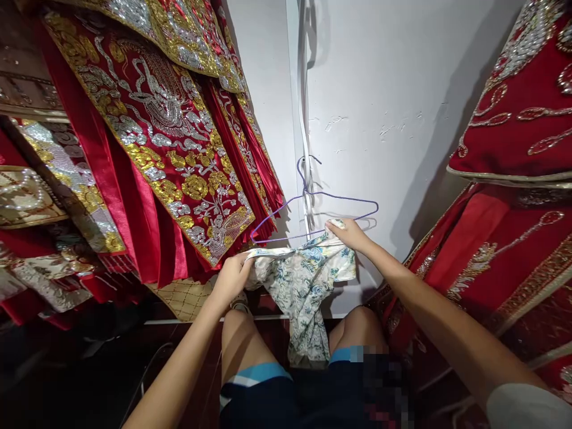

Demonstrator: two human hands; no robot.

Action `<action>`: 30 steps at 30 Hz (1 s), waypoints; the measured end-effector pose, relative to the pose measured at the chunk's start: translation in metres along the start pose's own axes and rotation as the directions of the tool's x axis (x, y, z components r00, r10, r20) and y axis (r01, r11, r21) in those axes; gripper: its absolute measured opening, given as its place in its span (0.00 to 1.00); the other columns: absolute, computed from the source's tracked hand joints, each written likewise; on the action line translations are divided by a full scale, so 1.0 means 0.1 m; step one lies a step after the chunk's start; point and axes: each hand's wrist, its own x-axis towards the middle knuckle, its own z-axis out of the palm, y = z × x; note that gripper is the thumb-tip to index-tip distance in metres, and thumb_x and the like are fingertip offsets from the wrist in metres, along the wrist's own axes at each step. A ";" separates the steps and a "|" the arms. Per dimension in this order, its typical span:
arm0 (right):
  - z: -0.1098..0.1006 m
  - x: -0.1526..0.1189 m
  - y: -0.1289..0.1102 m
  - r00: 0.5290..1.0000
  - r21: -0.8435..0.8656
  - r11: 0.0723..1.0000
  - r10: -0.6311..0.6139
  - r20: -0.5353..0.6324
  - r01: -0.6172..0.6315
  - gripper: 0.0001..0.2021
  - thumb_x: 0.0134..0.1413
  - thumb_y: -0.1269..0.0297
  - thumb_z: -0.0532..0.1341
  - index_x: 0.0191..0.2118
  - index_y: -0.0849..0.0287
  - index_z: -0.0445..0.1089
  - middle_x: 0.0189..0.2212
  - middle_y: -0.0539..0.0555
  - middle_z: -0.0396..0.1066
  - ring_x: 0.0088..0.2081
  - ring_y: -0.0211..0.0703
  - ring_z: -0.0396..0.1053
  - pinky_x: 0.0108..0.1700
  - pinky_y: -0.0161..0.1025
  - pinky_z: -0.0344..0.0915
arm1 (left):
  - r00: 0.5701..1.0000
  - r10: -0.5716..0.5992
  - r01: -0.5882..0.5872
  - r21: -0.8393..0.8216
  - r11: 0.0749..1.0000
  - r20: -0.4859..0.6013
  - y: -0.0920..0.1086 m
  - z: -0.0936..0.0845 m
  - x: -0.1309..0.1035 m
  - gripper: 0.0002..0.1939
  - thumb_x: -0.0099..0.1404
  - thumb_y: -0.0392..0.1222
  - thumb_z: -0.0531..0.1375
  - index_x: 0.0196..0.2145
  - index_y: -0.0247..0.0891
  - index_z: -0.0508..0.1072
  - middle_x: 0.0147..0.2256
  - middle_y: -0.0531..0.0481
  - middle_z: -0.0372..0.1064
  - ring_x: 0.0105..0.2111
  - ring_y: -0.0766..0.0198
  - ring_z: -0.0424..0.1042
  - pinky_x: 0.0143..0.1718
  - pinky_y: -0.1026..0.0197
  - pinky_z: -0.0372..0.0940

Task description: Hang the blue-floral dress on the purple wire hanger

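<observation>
A white garment (304, 286) with a blue and yellow floral print hangs stretched between my two hands. My left hand (233, 275) pinches its left upper edge. At the right upper edge, my right hand (346, 232) grips the cloth with the thumb on top, close to the hanger's bottom bar. A thin purple hanger (333, 195) hangs by its hook just above the garment, and its bottom bar runs along the cloth's upper edge. Whether the hanger is inside the garment cannot be made out.
A white upright strip (302, 89) with hooks runs down the white wall (379, 77). Embroidered red and gold costumes (179, 137) crowd the left side. Another beaded red costume (504, 250) hangs at the right, beside my right forearm. My knees are below the garment.
</observation>
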 end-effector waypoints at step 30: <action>-0.56 -0.57 -0.26 0.939 -0.111 0.994 -0.048 -0.340 0.010 0.42 0.45 0.63 0.66 0.67 0.56 0.53 0.29 0.48 0.69 0.31 0.45 0.67 0.37 0.42 0.64 | 0.945 -0.235 0.320 -0.798 0.510 0.228 0.60 -0.04 0.88 0.12 0.44 0.39 0.71 0.28 0.31 0.81 0.28 0.42 0.79 0.27 0.57 0.77 0.31 0.60 0.72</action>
